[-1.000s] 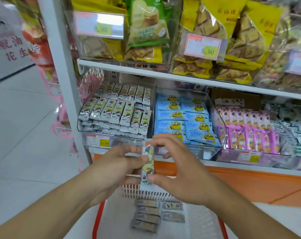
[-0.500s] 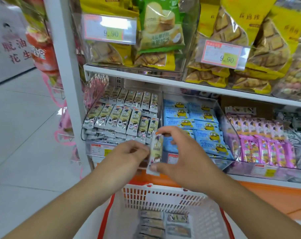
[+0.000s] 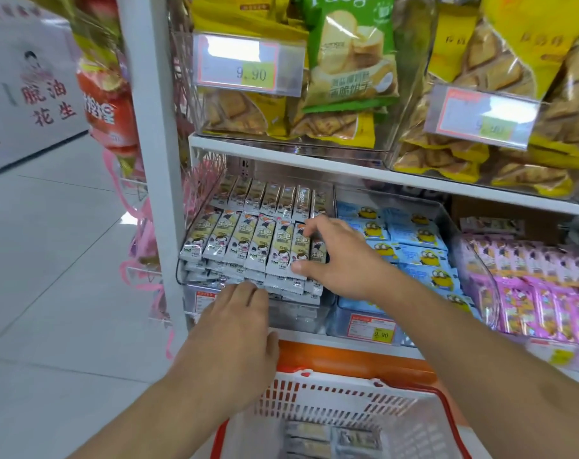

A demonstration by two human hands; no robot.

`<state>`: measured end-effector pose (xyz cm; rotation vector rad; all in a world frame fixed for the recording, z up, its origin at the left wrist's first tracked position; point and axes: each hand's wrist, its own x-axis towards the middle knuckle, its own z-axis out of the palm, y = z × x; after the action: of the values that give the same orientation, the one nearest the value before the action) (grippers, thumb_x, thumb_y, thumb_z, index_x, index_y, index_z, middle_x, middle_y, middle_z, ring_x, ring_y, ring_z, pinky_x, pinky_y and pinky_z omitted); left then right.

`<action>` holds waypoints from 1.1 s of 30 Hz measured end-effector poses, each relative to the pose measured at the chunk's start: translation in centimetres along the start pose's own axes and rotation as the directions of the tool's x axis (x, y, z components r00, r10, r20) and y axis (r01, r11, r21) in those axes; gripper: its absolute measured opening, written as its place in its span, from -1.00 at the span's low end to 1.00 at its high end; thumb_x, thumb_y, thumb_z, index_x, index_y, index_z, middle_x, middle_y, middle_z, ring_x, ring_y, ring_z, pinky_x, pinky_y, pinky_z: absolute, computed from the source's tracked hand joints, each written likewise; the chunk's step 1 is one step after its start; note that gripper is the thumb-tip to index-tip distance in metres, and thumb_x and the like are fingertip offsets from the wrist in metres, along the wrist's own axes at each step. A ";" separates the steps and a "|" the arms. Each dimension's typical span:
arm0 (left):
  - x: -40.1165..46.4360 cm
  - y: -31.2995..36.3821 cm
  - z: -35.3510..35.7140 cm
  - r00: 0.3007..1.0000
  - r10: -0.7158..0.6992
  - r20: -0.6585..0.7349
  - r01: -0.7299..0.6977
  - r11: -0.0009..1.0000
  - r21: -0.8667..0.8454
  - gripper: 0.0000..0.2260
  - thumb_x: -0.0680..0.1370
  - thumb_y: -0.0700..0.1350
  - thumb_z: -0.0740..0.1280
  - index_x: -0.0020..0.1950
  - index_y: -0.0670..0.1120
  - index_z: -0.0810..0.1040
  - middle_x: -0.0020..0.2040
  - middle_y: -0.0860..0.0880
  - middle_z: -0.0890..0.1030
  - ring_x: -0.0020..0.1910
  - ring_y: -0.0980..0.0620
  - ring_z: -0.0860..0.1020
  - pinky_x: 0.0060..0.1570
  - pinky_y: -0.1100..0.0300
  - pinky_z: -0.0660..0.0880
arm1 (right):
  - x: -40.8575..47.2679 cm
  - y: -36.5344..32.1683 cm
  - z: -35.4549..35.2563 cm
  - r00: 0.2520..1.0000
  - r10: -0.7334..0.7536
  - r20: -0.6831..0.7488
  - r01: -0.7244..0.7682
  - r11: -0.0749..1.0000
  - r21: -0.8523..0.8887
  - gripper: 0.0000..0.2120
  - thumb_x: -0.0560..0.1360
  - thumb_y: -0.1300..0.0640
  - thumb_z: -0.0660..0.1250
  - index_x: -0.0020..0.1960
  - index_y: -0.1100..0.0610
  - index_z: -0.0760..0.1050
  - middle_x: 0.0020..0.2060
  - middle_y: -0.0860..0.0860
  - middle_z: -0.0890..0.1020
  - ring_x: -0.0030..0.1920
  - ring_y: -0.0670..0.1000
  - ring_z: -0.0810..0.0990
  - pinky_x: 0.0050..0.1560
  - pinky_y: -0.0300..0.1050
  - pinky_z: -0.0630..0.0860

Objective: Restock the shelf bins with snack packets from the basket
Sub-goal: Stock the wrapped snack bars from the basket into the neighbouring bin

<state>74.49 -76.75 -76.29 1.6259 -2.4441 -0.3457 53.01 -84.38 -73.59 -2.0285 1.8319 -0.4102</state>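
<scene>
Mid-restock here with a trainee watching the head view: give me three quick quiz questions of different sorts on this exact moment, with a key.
1. True or false: the right hand is placing a snack packet in the bin of blue packets.
2. Which hand is at the grey packet bin's front edge, holding nothing? A) left hand B) right hand
3. Fill in: below the hands, the red-rimmed ______ has packets lying in it.

Key: 1 false, it is placing it in the grey-and-cream packet row; 2 A; 3 basket.
</scene>
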 end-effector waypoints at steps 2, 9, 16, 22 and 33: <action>0.1 0.0 0.0 1.000 -0.001 0.001 0.001 1.000 -0.007 -0.55 0.65 0.09 0.20 0.51 0.00 0.25 0.45 0.08 0.29 0.49 0.05 0.20 0.52 0.09 0.25 | -0.1 0.0 0.1 1.000 -0.015 -0.008 0.015 1.000 0.002 -0.53 0.49 -0.35 0.41 0.27 -0.22 0.33 0.44 -0.13 0.33 0.45 0.09 0.31 0.44 0.23 0.35; -0.4 0.1 -0.1 0.999 0.027 -0.042 -0.030 0.996 -0.078 -0.52 0.63 0.02 0.25 0.55 -0.01 0.29 0.50 0.06 0.31 0.51 0.03 0.22 0.52 0.07 0.27 | -3.1 -0.8 -0.5 0.990 -0.107 -0.097 0.102 0.993 -0.051 -0.44 0.59 -0.21 0.39 0.49 -0.04 0.36 0.59 -0.10 0.26 0.61 -0.06 0.08 0.60 0.07 0.07; -2.2 0.8 1.2 0.999 0.046 0.015 -0.043 0.987 -0.156 -0.73 0.60 -0.03 0.27 0.28 -0.01 0.52 0.21 0.01 0.51 0.21 -0.04 0.53 0.12 0.09 0.53 | -10.4 -0.3 1.2 0.944 -0.252 -0.211 0.274 0.959 0.078 -0.93 0.59 0.13 0.41 0.04 0.02 0.54 -0.08 -0.12 0.57 -0.08 -0.18 0.50 -0.09 -0.38 0.33; -3.5 -1.2 10.7 0.942 -0.160 0.295 0.175 0.984 -0.023 -0.55 0.59 0.02 0.33 0.37 -0.17 0.34 0.33 -0.24 0.39 0.35 -0.31 0.42 0.31 -0.13 0.43 | -14.9 7.6 12.4 0.949 -0.030 0.314 0.041 0.999 -0.027 -0.96 0.56 0.10 0.36 -0.06 0.03 0.57 -0.21 -0.07 0.64 -0.16 0.00 0.61 -0.07 -0.05 0.57; -6.2 -3.8 22.3 0.676 -0.498 0.543 0.631 0.771 -0.079 0.14 0.51 0.20 0.45 0.54 0.09 -0.53 0.59 -0.11 -0.07 0.46 -0.31 0.35 0.41 -0.17 0.39 | -25.0 22.5 30.1 0.501 0.442 0.744 -0.290 0.896 -0.338 -0.45 0.65 -0.19 0.28 0.45 0.18 0.37 0.38 0.21 0.46 0.28 0.20 0.50 0.01 -0.06 0.36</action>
<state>73.99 -70.45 -98.93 2.3714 -1.9467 -1.2737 44.04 -58.94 -109.82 -1.4122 1.6036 0.7378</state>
